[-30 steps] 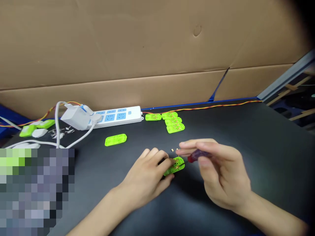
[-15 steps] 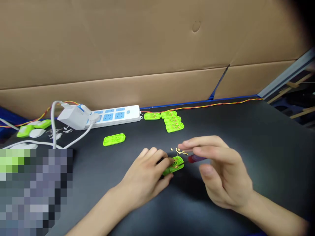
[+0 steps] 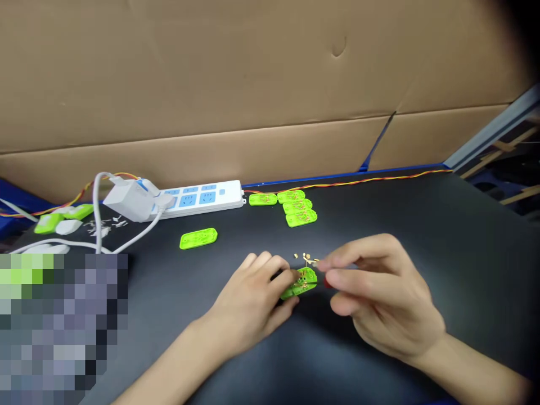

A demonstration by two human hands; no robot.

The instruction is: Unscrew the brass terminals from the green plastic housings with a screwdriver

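On the black table lies a bright green plastic shell (image 3: 307, 277) with brass-coloured metal pieces inside it. My left hand (image 3: 255, 295) is closed on it, fingertips inside and at the far side and thumb along the near edge. A screwdriver (image 3: 328, 282) with a red-ended handle points at the shell's right end, its thin shaft reaching over it. My right hand (image 3: 388, 298) grips the handle, which the fingers mostly hide. Small loose brass pieces (image 3: 309, 259) lie just beyond the shell, close to my right fingertips.
Farther back lie several green shells fitted with brass parts (image 3: 301, 217), and a single green shell (image 3: 198, 238) to the left. A white power strip (image 3: 211, 198) with plugs and a white cable (image 3: 98, 219) stands near the cardboard wall (image 3: 253, 84). A blurred area covers the lower left.
My right fingers have closed in around the screwdriver handle, which showed more before. My left hand keeps its hold on the shell. The view has shifted slightly.
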